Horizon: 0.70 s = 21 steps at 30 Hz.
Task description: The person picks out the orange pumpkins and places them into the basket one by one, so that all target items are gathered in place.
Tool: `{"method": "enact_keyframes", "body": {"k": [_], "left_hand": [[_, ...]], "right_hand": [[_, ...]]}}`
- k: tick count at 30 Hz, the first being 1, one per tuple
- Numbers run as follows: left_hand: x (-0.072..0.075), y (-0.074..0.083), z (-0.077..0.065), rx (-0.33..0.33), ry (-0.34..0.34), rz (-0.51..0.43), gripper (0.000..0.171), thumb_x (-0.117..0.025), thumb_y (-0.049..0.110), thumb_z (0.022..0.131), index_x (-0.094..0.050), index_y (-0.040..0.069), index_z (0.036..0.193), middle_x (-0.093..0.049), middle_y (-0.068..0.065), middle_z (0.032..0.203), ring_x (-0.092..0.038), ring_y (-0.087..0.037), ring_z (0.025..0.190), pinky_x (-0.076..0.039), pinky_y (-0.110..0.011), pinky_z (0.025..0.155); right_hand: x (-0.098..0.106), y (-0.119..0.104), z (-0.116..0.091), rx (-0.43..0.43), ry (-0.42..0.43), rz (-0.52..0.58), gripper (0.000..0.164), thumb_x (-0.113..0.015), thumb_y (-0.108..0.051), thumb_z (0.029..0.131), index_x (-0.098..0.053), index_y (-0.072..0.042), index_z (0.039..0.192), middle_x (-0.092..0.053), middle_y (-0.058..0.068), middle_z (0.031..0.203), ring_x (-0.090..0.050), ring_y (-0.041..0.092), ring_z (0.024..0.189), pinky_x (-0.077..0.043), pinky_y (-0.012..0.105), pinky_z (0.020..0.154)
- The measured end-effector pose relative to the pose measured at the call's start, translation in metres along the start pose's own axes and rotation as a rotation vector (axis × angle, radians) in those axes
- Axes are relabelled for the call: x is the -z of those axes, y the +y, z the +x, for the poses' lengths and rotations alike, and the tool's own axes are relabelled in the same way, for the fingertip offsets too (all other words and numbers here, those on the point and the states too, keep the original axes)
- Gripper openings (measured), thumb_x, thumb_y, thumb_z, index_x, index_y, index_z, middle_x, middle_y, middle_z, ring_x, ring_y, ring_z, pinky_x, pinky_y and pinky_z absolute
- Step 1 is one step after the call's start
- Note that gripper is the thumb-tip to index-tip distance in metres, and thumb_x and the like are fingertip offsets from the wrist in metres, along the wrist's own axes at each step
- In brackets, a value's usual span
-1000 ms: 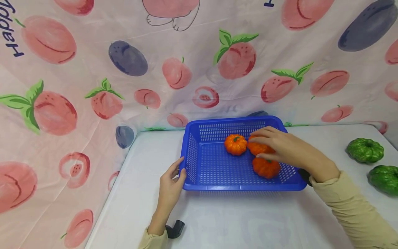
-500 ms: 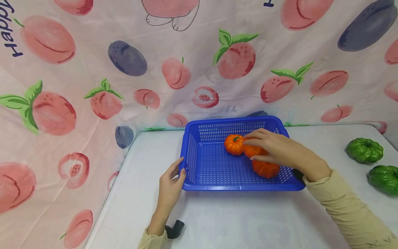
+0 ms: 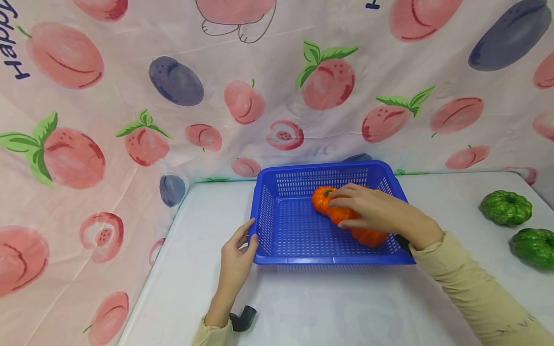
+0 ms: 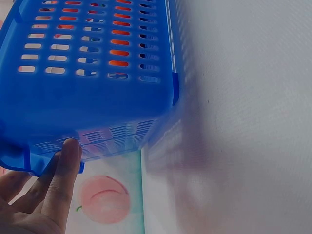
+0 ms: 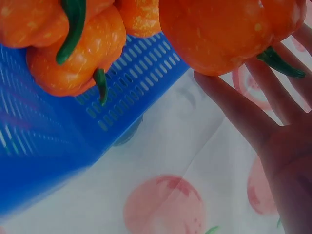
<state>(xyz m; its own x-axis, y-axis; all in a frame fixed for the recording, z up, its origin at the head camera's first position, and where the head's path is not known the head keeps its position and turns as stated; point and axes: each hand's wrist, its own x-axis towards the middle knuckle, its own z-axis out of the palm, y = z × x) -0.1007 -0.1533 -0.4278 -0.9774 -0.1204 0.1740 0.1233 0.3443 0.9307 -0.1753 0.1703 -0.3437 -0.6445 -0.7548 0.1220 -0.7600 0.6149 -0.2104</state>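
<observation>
A blue plastic basket [image 3: 294, 260] with slotted walls sits on the white table. My left hand [image 3: 235, 254] grips its left rim, the fingers [image 4: 61, 180] against the end wall in the left wrist view. Over the basket, my right hand [image 3: 374, 209] holds a small orange pumpkin [image 3: 341, 215] with a green stem, seen also as the large pumpkin [image 5: 219, 36] in the right wrist view. Another orange pumpkin [image 3: 321, 199] lies to its left, and one more pumpkin [image 3: 369, 237] lies below the hand, partly covered. A bit of orange shows behind the knuckles.
Two green pumpkin-like vegetables, a nearer one [image 3: 535, 248] and a farther one [image 3: 506, 207], lie on the table at the right. A fruit-printed cloth [image 3: 277, 105] hangs behind the table and along its left side.
My right hand has moved left across the basket with the orange pumpkin, which now overlaps the left pumpkin in the head view. The left hand and basket stay put.
</observation>
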Motion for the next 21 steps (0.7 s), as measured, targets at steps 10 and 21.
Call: {"method": "enact_keyframes", "body": {"k": [10, 21], "left_hand": [[0.000, -0.001, 0.000, -0.006, -0.001, 0.002, 0.040, -0.059, 0.006, 0.097, -0.059, 0.008, 0.137, -0.061, -0.018, 0.134, -0.068, -0.030, 0.107, -0.060, -0.027, 0.082], [0.000, 0.001, 0.000, 0.013, -0.002, 0.003, 0.040, -0.059, 0.006, 0.097, -0.059, 0.010, 0.137, -0.061, -0.015, 0.135, -0.068, -0.027, 0.107, -0.060, -0.027, 0.083]], "right_hand": [[-0.006, -0.004, 0.007, 0.001, -0.056, 0.009, 0.046, -0.074, -0.035, 0.089, -0.066, -0.012, 0.127, -0.064, 0.008, 0.128, -0.055, 0.029, 0.120, -0.055, 0.049, 0.096], [-0.015, -0.002, 0.014, 0.030, -0.071, 0.028, 0.047, -0.074, -0.037, 0.089, -0.066, -0.010, 0.126, -0.064, 0.008, 0.129, -0.055, 0.031, 0.125, -0.051, 0.049, 0.102]]}}
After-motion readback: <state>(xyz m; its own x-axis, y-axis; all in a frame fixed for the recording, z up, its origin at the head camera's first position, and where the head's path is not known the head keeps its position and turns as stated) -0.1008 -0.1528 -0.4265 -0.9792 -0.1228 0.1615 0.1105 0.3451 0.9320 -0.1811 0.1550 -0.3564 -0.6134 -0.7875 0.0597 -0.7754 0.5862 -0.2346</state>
